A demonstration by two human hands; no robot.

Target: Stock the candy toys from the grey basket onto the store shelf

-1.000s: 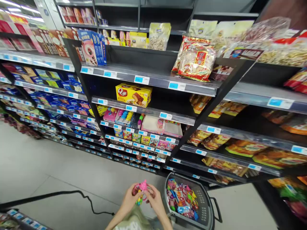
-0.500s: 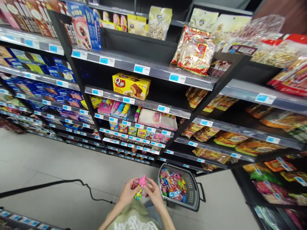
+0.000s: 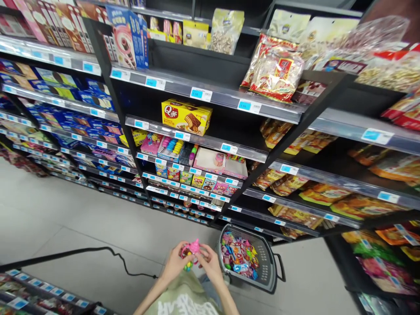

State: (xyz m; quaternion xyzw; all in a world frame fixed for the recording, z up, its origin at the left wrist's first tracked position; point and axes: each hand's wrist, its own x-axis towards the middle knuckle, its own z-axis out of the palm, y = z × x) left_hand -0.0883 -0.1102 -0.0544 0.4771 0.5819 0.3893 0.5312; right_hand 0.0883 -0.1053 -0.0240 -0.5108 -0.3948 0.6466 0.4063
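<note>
Low in the head view, my left hand (image 3: 174, 263) and my right hand (image 3: 210, 264) are closed together on a small pink candy toy (image 3: 193, 248) with coloured sweets under it. Both sets of fingers pinch it from either side, in front of my chest. Just right of my right hand a grey shopping basket (image 3: 271, 267) stands on the floor, filled with bright wrapped sweets (image 3: 239, 256).
Dark store shelves (image 3: 210, 94) with blue price tags fill the view ahead. A yellow cake box (image 3: 186, 116) sits mid-shelf, pink candy trays (image 3: 210, 159) below it, snack bags (image 3: 275, 74) above right. A black cable (image 3: 98, 256) runs across the grey floor at left.
My hands stay on the pink toy and hardly shift. The camera has tilted slightly, so the shelves and the basket sit a little differently in the picture.
</note>
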